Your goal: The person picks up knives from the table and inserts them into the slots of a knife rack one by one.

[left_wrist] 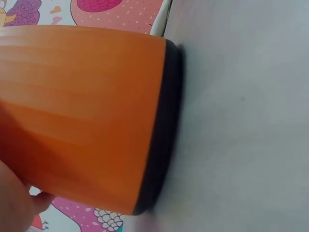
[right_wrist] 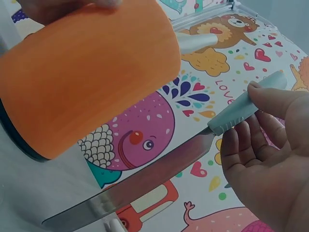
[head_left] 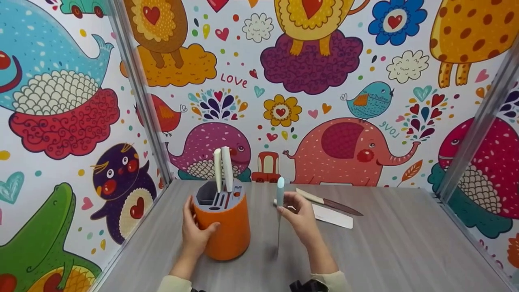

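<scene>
An orange knife block (head_left: 229, 229) with a grey slotted top stands upright on the table. My left hand (head_left: 194, 233) grips its left side, thumb across the front; in the left wrist view the block's dark base (left_wrist: 161, 130) meets the tabletop. Two pale-handled tools (head_left: 226, 168) stick up from its slots. To the right of the block, my right hand (head_left: 302, 217) pinches the light blue handle of a knife (right_wrist: 145, 179) between thumb and fingers. The knife is held handle up, its long blade pointing down, apart from the block.
Behind my right hand lie a knife with a brownish blade (head_left: 342, 207) and a white-bladed knife (head_left: 334, 217), partly overlapped. Patterned panels (head_left: 259, 101) with metal corner posts (head_left: 140, 89) enclose the grey table (head_left: 389, 247) at the back and sides.
</scene>
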The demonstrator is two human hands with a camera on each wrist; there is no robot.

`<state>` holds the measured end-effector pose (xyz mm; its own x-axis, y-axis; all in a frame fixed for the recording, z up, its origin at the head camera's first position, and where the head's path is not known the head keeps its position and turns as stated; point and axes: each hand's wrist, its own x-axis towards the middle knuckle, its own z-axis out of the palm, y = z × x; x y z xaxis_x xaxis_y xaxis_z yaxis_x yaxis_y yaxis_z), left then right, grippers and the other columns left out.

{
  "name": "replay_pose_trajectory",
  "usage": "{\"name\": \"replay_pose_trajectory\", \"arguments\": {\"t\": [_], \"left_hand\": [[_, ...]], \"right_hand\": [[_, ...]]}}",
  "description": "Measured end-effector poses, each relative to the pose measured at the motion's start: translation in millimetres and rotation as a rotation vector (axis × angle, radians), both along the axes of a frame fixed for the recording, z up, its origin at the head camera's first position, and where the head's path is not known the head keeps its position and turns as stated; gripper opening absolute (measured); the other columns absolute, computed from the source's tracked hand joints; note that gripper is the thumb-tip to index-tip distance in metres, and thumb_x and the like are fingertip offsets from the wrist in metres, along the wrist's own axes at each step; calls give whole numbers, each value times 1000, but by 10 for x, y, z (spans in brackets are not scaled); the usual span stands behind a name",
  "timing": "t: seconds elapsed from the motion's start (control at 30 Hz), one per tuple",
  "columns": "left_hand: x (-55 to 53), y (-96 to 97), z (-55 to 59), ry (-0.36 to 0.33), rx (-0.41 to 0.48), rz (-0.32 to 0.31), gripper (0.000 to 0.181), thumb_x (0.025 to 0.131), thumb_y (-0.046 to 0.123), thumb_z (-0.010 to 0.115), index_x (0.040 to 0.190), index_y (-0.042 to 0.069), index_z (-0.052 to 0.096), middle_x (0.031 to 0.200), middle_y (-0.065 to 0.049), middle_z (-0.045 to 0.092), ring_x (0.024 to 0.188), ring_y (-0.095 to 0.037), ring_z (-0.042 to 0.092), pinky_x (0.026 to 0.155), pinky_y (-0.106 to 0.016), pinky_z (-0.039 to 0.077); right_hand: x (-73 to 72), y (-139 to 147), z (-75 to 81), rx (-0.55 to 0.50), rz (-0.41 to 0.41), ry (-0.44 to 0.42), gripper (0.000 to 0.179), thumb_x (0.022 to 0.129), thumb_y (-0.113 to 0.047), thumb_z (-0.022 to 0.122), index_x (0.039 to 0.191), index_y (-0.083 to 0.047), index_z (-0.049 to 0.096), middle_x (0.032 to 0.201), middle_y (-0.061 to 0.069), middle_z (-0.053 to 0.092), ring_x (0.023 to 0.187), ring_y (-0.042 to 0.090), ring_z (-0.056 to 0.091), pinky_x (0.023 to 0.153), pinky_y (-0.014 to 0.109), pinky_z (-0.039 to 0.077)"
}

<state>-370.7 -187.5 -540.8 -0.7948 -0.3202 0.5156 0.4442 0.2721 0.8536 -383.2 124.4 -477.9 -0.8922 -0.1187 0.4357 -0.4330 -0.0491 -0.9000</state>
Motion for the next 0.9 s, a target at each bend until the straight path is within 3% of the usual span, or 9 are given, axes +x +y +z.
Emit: {"name": "replay_pose_trajectory", "arguments": {"t": [0.17,0.3,0.5,0.67,0.8,0.9], "left_hand": [[78,92,152,273,122,138,77,90,2,66,159,-6,31,154,-29,49,138,-11,53,117,-12,39],[177,204,318,388,122,181,67,92,-6,61,153,-13,34,148,-31,50,136,-6,54,119,-13,39],[339,399,491,428,16,198,59,91,-9,62,146,-15,41,145,-31,53,139,-3,51,122,-14,36],[484,525,610,456,-73,164,55,89,-15,66,142,-10,52,141,-28,57,136,-5,54,117,-17,43],[613,596,726,449,-69,73,53,90,-17,65,141,-9,53,139,-26,56,135,-6,56,113,-19,48],[688,645,796,379,-42,-36,52,94,-16,63,143,-7,50,142,-26,54,134,-7,57,110,-20,50]], "right_hand": [[36,-67,1,1,14,-4,34,96,-2,76,126,7,64,113,15,68,100,18,67,87,24,62],[68,-121,21,17,25,-7,33,95,-3,76,126,4,65,115,19,68,100,20,66,88,25,62],[104,-194,45,40,44,-7,33,96,-4,75,127,2,66,116,20,68,99,21,67,89,25,62],[154,-261,34,44,83,-5,33,97,-6,75,127,2,65,118,21,68,102,21,68,94,25,61],[195,-331,28,39,134,3,32,98,-7,75,127,2,65,119,23,68,102,22,67,95,25,61],[224,-396,26,44,155,21,31,98,-8,76,126,2,66,118,23,68,100,22,67,94,25,62]]}}
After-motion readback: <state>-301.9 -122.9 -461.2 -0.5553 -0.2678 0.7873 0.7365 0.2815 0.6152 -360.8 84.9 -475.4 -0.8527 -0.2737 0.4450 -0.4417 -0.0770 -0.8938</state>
